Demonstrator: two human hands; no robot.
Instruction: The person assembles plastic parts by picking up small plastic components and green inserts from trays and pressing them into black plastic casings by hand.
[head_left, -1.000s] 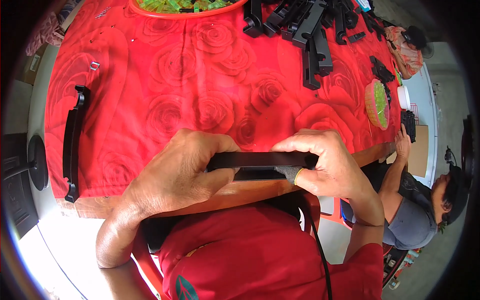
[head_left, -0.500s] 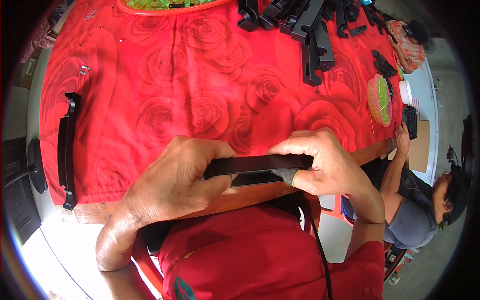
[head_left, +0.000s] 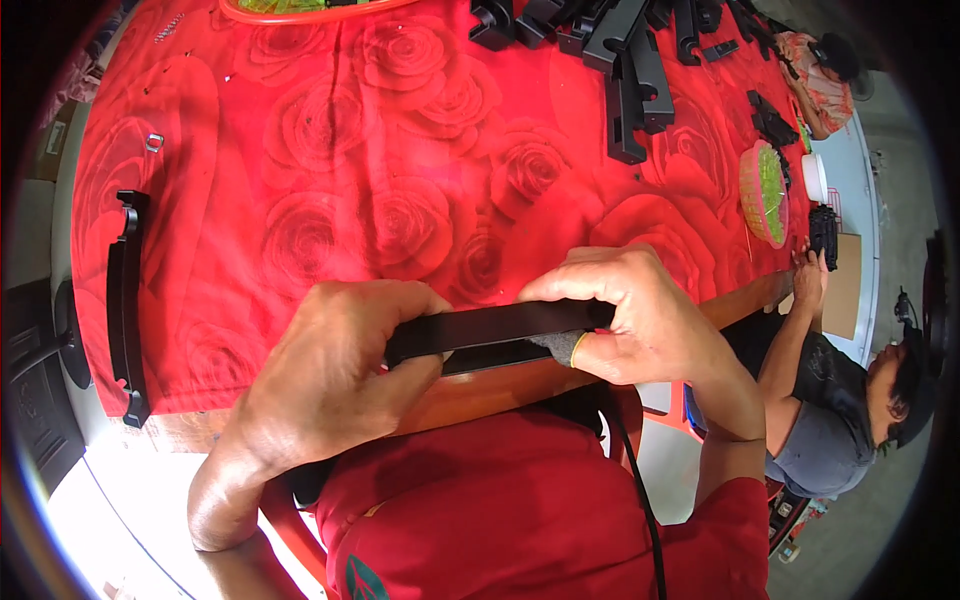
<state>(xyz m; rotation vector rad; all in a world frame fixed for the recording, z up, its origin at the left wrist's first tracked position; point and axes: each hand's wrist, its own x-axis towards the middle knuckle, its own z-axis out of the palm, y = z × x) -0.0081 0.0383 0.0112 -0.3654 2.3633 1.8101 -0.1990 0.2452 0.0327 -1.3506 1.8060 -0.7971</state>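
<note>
Between my hands, over the table's front edge, is a long black plastic bar-shaped part (head_left: 490, 328). My left hand (head_left: 335, 360) is closed round its left end, thumb below and fingers on top. At the other end my right hand (head_left: 630, 315) grips it the same way; its thumb wears a dark grey cover with a yellow edge (head_left: 562, 347). The part tilts slightly, its right end a little higher. Its underside is mostly hidden. Another long black part (head_left: 126, 305), with notched ends, lies on the table at the far left.
A red rose-patterned cloth (head_left: 400, 220) covers the table. Black parts (head_left: 630, 100) are piled at the back right. A pink basket (head_left: 764, 195) of yellow-green pieces stands at the right; a red-rimmed tray (head_left: 310, 14) lies at the back. A co-worker (head_left: 830, 410) sits on the right, handling a black part.
The black part's left end has dipped slightly and moved left with my left hand. My right hand has shifted slightly up and left, still gripping.
</note>
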